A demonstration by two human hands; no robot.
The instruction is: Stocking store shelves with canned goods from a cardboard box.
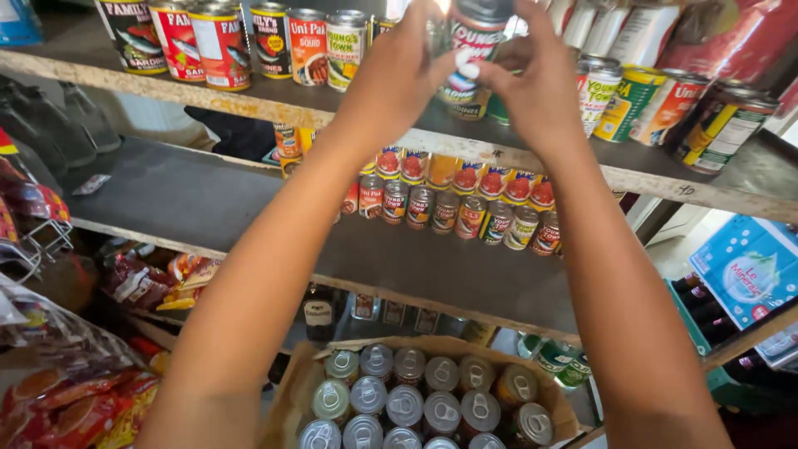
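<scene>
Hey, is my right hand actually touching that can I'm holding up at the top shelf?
Touching. The head view shows the right hand with its fingers wrapped against the can.

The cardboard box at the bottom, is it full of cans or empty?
Nearly full. The cardboard box is open at the top, and rows of cans with silver pull-tab lids stand upright inside, packed close.

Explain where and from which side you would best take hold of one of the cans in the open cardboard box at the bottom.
Take a can by its round side wall just under the top rim, coming straight down from above. The cans stand upright and packed close in the cardboard box, so only their pull-tab lids show. An outer can probably leaves more room for the grip. Both hands are up at a can on the top shelf.
</scene>
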